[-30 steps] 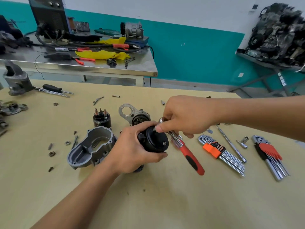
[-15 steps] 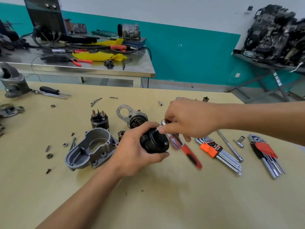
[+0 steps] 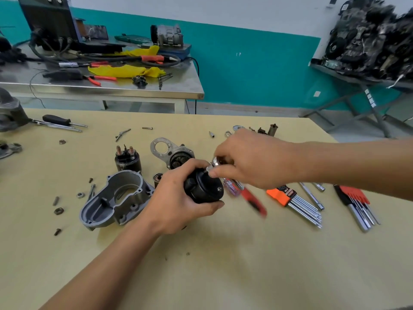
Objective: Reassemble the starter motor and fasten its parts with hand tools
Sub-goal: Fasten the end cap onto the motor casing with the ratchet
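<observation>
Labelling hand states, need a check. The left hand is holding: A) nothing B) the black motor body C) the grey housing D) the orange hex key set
B: the left hand has its fingers and thumb curled round the black motor body, while the grey housing lies loose beside it and the right hand works the red-handled tool at the body's end.

Print on the orange hex-key holder [image 3: 282, 194] is too blurred to read.
</observation>
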Demonstrator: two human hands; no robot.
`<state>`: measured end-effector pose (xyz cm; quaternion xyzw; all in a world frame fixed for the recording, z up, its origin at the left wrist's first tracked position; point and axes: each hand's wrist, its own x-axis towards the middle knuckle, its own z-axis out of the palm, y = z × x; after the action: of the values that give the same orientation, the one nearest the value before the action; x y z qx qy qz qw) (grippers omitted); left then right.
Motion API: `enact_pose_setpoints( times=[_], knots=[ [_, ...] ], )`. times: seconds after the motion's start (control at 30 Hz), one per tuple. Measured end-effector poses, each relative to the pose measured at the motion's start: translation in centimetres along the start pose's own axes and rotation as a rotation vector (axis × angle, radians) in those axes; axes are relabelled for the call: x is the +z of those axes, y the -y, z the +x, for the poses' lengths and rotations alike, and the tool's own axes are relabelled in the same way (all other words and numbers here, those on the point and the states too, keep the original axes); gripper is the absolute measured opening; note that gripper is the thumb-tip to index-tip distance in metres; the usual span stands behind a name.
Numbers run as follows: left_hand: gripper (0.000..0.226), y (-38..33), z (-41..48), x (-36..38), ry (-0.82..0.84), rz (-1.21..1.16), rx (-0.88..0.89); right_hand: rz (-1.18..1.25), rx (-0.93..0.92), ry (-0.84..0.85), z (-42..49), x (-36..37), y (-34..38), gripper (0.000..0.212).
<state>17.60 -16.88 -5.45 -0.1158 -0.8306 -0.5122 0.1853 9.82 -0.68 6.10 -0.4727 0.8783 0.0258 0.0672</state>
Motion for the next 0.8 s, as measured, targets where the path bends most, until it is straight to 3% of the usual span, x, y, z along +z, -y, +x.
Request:
enact_pose_setpoints(
  times=[0.07, 0.13, 0.17, 0.2, 0.3, 0.37, 0.43, 0.57, 0.63, 0.67, 0.7, 0.8],
  knots=[
    [0.058, 0.1, 0.0, -0.1, -0.017, -0.009, -0.01, -0.562, -0.228, -0.05, 0.0, -0.4, -0.4, 0.031],
    [0.058, 0.0, -0.1, 0.0, -0.018, 0.001, -0.002, -0.742, -0.322, -0.028, 0.0, -0.7, -1.0, 0.028],
    [0.057, 0.0, -0.1, 0.0, -0.024, 0.006, 0.001, -0.621, -0.298, -0.04, -0.1, -0.6, -1.1, 0.03],
    [0.057, 0.0, 0.0, 0.0, -0.027, 0.01, 0.004, -0.346, -0.217, -0.057, -0.2, -0.4, -0.8, 0.034],
    [0.057, -0.1, 0.2, 0.2, 0.005, 0.027, 0.023, 0.612, 0.292, 0.091, 0.3, 0.2, 0.1, 0.046],
    [0.058, -0.2, 0.2, 0.4, 0.026, 0.047, 0.048, 0.897, 0.506, 0.181, 0.1, 0.0, 0.4, 0.046],
    [0.059, -0.2, 0.2, 0.5, 0.032, 0.069, 0.06, 0.657, 0.379, 0.129, -0.2, -0.1, 0.3, 0.045],
    [0.059, -0.2, 0.2, 0.3, 0.022, 0.074, 0.056, -0.526, -0.191, -0.016, -1.1, 0.2, -0.7, 0.022],
    [0.06, -0.2, 0.2, 0.4, 0.024, 0.089, 0.071, -0.753, -0.324, -0.012, -1.0, 0.0, -1.5, 0.025],
    [0.061, -0.3, 0.2, 0.4, 0.02, 0.095, 0.073, -0.651, -0.332, -0.023, -0.9, 0.0, -1.8, 0.029],
    [0.062, -0.4, 0.1, 0.4, 0.018, 0.098, 0.069, -0.375, -0.272, -0.039, -1.0, 0.1, -1.8, 0.031],
    [0.063, -0.6, 0.2, 0.6, 0.035, 0.134, 0.085, 0.592, 0.17, 0.07, -0.9, 0.9, -1.2, 0.041]
  ],
)
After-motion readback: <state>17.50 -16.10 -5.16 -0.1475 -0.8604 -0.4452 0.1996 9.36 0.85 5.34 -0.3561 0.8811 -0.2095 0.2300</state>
